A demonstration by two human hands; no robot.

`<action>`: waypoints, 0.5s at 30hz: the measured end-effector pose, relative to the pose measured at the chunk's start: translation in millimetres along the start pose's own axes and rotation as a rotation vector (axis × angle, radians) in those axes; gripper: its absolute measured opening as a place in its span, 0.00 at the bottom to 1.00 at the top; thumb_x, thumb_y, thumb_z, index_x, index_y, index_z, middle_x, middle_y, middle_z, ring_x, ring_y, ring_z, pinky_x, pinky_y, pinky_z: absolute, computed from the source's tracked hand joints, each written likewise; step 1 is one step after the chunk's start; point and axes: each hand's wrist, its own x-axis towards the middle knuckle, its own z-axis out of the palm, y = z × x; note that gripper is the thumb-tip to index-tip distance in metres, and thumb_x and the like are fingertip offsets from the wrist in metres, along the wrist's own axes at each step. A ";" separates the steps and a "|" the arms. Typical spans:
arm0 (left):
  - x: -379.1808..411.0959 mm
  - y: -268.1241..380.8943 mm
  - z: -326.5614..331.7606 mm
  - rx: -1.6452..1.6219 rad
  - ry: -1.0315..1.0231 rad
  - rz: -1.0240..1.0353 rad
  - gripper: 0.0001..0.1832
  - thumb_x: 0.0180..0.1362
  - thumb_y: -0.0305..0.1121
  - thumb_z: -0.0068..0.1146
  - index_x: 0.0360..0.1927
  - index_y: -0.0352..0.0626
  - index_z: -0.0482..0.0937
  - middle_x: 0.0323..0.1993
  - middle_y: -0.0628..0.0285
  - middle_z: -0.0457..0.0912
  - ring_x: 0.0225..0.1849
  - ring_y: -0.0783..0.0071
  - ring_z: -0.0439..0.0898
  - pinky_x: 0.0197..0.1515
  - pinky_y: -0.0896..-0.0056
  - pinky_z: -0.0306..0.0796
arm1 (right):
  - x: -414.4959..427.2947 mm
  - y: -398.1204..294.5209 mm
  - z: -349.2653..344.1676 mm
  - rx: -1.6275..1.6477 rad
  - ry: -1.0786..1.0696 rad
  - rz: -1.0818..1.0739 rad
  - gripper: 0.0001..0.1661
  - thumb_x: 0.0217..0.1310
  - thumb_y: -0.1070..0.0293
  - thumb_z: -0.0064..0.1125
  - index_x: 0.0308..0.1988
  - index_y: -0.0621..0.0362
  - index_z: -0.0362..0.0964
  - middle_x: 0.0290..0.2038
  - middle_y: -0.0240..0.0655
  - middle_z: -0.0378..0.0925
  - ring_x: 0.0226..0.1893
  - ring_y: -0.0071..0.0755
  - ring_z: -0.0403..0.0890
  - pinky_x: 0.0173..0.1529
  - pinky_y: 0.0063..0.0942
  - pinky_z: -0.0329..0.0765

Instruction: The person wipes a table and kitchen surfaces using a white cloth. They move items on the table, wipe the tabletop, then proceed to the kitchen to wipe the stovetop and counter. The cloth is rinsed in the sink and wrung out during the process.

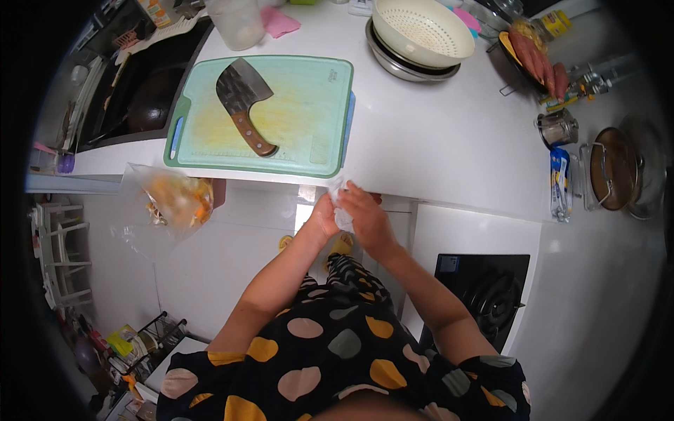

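My left hand (323,216) and my right hand (367,218) meet just in front of the counter's edge, both on a crumpled white tissue or thin cloth (343,218). Beyond them a green-rimmed plastic cutting board (300,116) lies on the white counter, over something blue that shows at its right side. On the board rests a cleaver (243,92) with a dark, broad blade and a riveted wooden handle, which points towards me. Left of my hands, a clear plastic bag (176,202) with orange and pale scraps hangs at the counter's edge.
A cream colander (426,31) sits on metal bowls (410,71) at the back. The dark sink (150,89) is left of the board. Sweet potatoes (532,60), a glass lid (613,168) and a blue packet (559,181) stand at right. A black gas hob (484,294) is at lower right.
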 end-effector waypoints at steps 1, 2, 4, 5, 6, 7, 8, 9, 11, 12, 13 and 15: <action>-2.3 -3.7 6.1 0.038 0.001 0.000 0.23 0.64 0.41 0.36 0.51 0.32 0.72 0.50 0.49 0.76 0.52 0.56 0.77 0.60 0.52 0.68 | -7.7 -4.4 5.3 0.047 -0.004 -0.003 0.22 0.49 0.86 0.44 0.46 0.66 0.73 0.51 0.46 0.74 0.58 0.49 0.70 0.61 0.36 0.67; -6.0 -7.1 11.8 0.075 0.001 0.001 0.23 0.64 0.41 0.36 0.51 0.32 0.71 0.51 0.48 0.76 0.52 0.55 0.76 0.60 0.53 0.68 | -13.8 -7.5 8.0 0.094 -0.008 -0.006 0.24 0.46 0.88 0.42 0.45 0.65 0.74 0.51 0.46 0.74 0.58 0.50 0.71 0.62 0.36 0.67; -10.2 -10.1 15.3 0.039 -0.052 -0.016 0.25 0.65 0.39 0.35 0.57 0.30 0.68 0.54 0.43 0.73 0.56 0.52 0.74 0.62 0.57 0.67 | -16.3 -17.9 4.0 0.151 0.068 0.029 0.25 0.45 0.89 0.42 0.44 0.66 0.74 0.50 0.45 0.75 0.58 0.47 0.71 0.61 0.34 0.67; -10.2 -10.4 18.0 0.017 -0.008 0.001 0.25 0.65 0.39 0.35 0.57 0.30 0.68 0.55 0.43 0.73 0.56 0.52 0.73 0.62 0.57 0.66 | -16.0 -22.1 1.1 0.180 0.105 0.045 0.25 0.44 0.90 0.42 0.43 0.66 0.74 0.50 0.45 0.75 0.58 0.46 0.71 0.61 0.33 0.68; -13.7 -10.9 24.8 -0.006 0.040 0.019 0.25 0.65 0.38 0.35 0.57 0.30 0.68 0.55 0.43 0.72 0.57 0.52 0.72 0.63 0.57 0.65 | -17.5 -23.8 -3.7 0.190 0.144 0.089 0.25 0.44 0.90 0.41 0.44 0.66 0.75 0.50 0.44 0.76 0.57 0.45 0.72 0.60 0.33 0.68; -15.2 -10.3 28.9 -0.031 0.086 0.040 0.25 0.65 0.37 0.35 0.58 0.29 0.67 0.56 0.42 0.72 0.58 0.51 0.72 0.63 0.57 0.64 | -17.9 -21.6 -12.8 0.200 0.182 0.131 0.26 0.44 0.91 0.41 0.44 0.66 0.75 0.50 0.43 0.76 0.57 0.43 0.73 0.60 0.32 0.69; -14.7 -9.8 27.9 -0.015 0.085 0.037 0.25 0.64 0.37 0.36 0.57 0.27 0.67 0.56 0.41 0.71 0.59 0.50 0.71 0.64 0.56 0.64 | -18.7 -17.4 -22.1 0.209 0.219 0.172 0.26 0.44 0.91 0.40 0.44 0.66 0.75 0.49 0.42 0.76 0.56 0.42 0.74 0.59 0.32 0.69; -14.3 -9.4 25.6 0.000 0.085 0.039 0.25 0.64 0.36 0.37 0.57 0.25 0.67 0.57 0.40 0.70 0.60 0.49 0.70 0.65 0.55 0.63 | -20.1 -11.0 -31.8 0.178 0.267 0.270 0.29 0.44 0.91 0.37 0.45 0.64 0.76 0.48 0.39 0.78 0.51 0.34 0.77 0.53 0.27 0.73; -12.5 -8.7 23.3 0.027 0.079 0.046 0.25 0.63 0.34 0.38 0.56 0.22 0.66 0.58 0.38 0.68 0.62 0.47 0.68 0.66 0.53 0.61 | -23.5 5.3 -56.7 0.515 0.387 0.617 0.32 0.48 0.90 0.33 0.48 0.61 0.76 0.47 0.35 0.78 0.41 0.22 0.79 0.41 0.16 0.73; -12.7 -10.7 27.1 0.010 0.114 0.057 0.24 0.61 0.32 0.38 0.55 0.21 0.67 0.58 0.37 0.68 0.62 0.47 0.67 0.66 0.53 0.60 | -18.5 8.0 -72.4 0.514 0.374 0.847 0.29 0.50 0.89 0.32 0.50 0.66 0.73 0.48 0.39 0.77 0.41 0.24 0.79 0.42 0.19 0.76; -11.3 -12.2 27.5 -0.002 0.098 0.040 0.24 0.61 0.32 0.39 0.55 0.21 0.67 0.58 0.37 0.69 0.61 0.47 0.68 0.66 0.53 0.61 | -17.9 22.5 -76.2 0.797 0.484 0.789 0.29 0.50 0.88 0.34 0.52 0.69 0.70 0.48 0.43 0.76 0.43 0.30 0.80 0.47 0.25 0.78; -10.8 -13.3 28.6 -0.026 0.068 0.013 0.24 0.61 0.33 0.40 0.55 0.22 0.68 0.56 0.37 0.71 0.59 0.46 0.70 0.65 0.52 0.62 | -13.4 43.3 -84.5 1.082 0.514 0.949 0.32 0.48 0.86 0.35 0.56 0.70 0.65 0.50 0.47 0.74 0.47 0.37 0.78 0.54 0.32 0.76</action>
